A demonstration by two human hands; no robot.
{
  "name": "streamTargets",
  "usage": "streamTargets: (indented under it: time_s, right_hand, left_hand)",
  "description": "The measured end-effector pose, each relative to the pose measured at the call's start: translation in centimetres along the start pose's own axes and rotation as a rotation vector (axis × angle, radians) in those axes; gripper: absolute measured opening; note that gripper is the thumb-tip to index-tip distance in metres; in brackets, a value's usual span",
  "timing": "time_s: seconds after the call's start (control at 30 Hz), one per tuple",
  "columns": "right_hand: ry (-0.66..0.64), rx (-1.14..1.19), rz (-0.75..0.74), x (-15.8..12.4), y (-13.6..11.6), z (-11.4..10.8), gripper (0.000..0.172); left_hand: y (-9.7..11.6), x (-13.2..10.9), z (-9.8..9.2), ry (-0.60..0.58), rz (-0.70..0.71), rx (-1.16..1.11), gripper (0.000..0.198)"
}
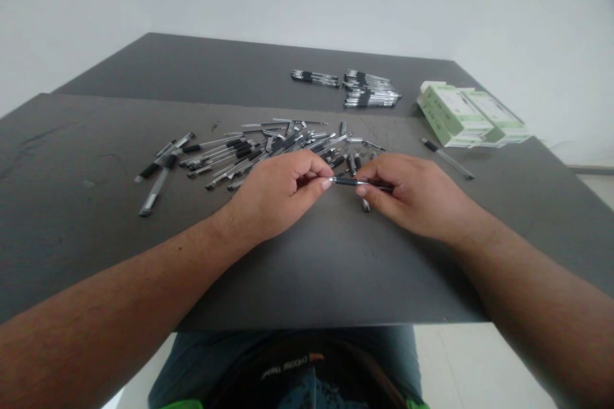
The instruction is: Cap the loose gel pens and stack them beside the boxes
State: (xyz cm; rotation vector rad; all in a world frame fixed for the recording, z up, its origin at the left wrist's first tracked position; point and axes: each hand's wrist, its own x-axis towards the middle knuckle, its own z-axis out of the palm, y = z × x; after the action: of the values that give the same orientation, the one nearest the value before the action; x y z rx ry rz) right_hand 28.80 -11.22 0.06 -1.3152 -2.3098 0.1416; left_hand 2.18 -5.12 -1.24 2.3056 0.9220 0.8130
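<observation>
A pen with a black grip lies level between my two hands, just above the dark table. My left hand pinches its tip end between thumb and fingertips. Around its barrel, the thumb and fingers of my right hand are closed. Behind and left of my hands spreads a loose pile of pen parts, with clear barrels, black grips and thin refills. A few more pieces lie partly hidden behind the held pen.
Bundled pens lie farther back, beside a smaller group of pens. Two green and white boxes stand at the right. A single pen lies in front of them. The table's near edge borders my lap.
</observation>
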Motion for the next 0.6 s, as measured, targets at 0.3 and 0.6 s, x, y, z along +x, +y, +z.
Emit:
streamTargets:
  time_s: [0.3,0.6]
  right_hand:
    - [0.051,-0.014,-0.025,-0.1,0.06,-0.11,0.011]
    - [0.118,-0.075,-0.065,-0.39,0.47,-0.21,0.007]
  left_hand:
    - [-0.15,-0.06,0.01,0.024,0.023,0.043,0.013]
    - [-0.38,-0.22,0.06,0.052,0.047,0.021,0.013]
